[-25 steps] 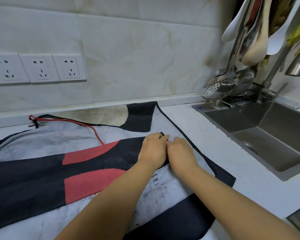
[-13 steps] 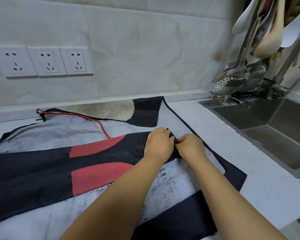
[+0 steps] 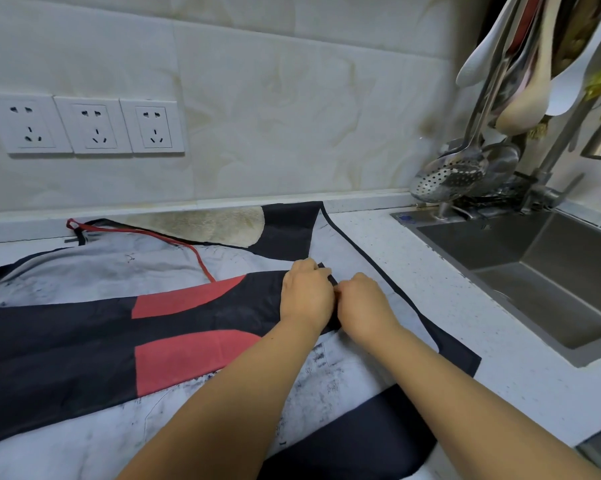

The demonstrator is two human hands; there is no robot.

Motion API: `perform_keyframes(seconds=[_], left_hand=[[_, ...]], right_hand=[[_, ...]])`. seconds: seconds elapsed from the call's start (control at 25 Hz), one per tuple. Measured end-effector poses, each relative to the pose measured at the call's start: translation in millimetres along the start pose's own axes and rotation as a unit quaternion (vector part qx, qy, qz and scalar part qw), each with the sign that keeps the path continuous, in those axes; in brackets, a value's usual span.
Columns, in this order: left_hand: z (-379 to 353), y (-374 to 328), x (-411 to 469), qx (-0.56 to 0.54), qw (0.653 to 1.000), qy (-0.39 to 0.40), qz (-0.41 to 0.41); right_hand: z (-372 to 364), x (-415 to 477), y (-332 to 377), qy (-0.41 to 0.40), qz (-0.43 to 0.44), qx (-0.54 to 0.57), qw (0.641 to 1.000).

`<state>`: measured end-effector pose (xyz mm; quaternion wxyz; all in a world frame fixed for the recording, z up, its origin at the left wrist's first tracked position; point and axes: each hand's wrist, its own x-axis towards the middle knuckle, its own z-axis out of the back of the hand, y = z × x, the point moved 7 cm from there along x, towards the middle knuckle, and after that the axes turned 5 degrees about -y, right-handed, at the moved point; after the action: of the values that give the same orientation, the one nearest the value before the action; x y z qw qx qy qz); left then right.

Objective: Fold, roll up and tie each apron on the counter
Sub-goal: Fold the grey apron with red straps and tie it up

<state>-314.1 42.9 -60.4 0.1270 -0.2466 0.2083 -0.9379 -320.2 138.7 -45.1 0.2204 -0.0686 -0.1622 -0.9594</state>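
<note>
Counter (image 3: 413, 278): apron (image 3: 67, 341) lies spread flat from its left edge to near mid-right, lining up, one dark band folded across the middle. Flat so the folds run straight (my reading). Left hand (image 3: 306, 296) and right hand (image 3: 364, 306) sit knuckle to knuckle at the band's right end, backs up, wrists low, fingers curled, both pinching the folded edge, probably to begin rolling.

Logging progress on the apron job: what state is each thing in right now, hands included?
apron: spread on the counter, one long fold laid over, not rolled, untied.
red strap: loose, lying on the apron.
left hand: fingers curled, pinching the fold's black end.
right hand: fingers curled, pinching beside it.
sockets: nothing plugged in.
slotted spoon: hanging by the sink.
</note>
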Motion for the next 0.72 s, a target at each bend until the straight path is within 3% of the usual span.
perform_keyframes(seconds=[0.12,0.24,0.4,0.6,0.72], left_hand=[[6.8,-9.0,-3.8,0.037,0.999,-0.024,-0.019],[3.4,-10.6,-2.4,0.100,0.994,0.005,-0.040],[2.3,-10.5,-1.9,0.132,0.989,0.053,-0.048],[3.8,4.3,-4.9,0.061,0.973,0.213,-0.064],[5.8,13.9,-17.3,0.019,0.988,0.126,-0.087]], right_hand=[[2.6,13.4,-31.4,0.016,-0.132,0.141,0.981],[-3.3,22.0,-33.0,0.074,-0.149,0.081,0.983],[-7.4,27.4,-26.3,0.150,-0.131,0.038,0.979],[-3.4,25.3,-5.8,0.097,-0.072,-0.025,0.992],[5.8,8.8,21.3,0.028,0.009,-0.101,0.994]])
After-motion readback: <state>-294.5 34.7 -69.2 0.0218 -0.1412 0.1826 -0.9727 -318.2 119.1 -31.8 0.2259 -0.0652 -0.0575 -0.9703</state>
